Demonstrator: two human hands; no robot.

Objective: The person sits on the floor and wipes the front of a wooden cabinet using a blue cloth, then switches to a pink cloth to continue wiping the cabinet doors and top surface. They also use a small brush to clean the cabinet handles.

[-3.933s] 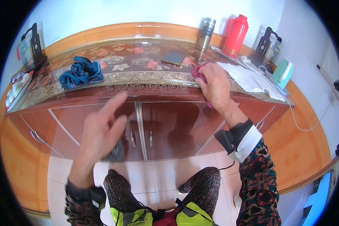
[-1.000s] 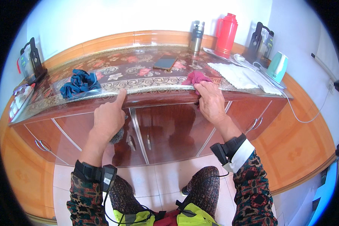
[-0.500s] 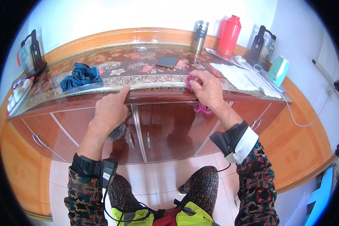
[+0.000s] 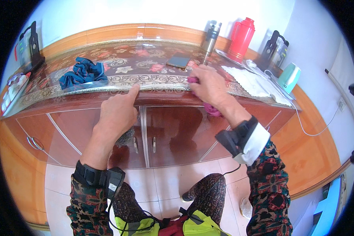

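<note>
A: What is seen, from the biggest thing down?

B: A long counter (image 4: 106, 65) with a floral patterned top is seen, with brown cabinet doors (image 4: 173, 133) below it and a tiled floor (image 4: 161, 185) beneath. At the back right a red thermos (image 4: 241, 38) is stood beside a steel flask (image 4: 211, 37), and a mint-green kettle (image 4: 289, 78) is set near the right end. A white cloth (image 4: 249, 82) is laid flat on the counter's right part, a blue cloth (image 4: 82, 72) is left crumpled on the left part, and a dark phone (image 4: 178, 61) is laid flat near the middle.

A: And the hands?

B: The right hand (image 4: 210, 84) is closed around a magenta cloth (image 4: 211, 109), which is pressed against the counter's front edge; part of it is seen hanging below the palm. The left hand (image 4: 118, 112) is curled, with the forefinger stretched out and laid on the front edge, just left of the cabinet's middle seam. Something dark and fuzzy is tucked under that hand; what it is cannot be told
</note>
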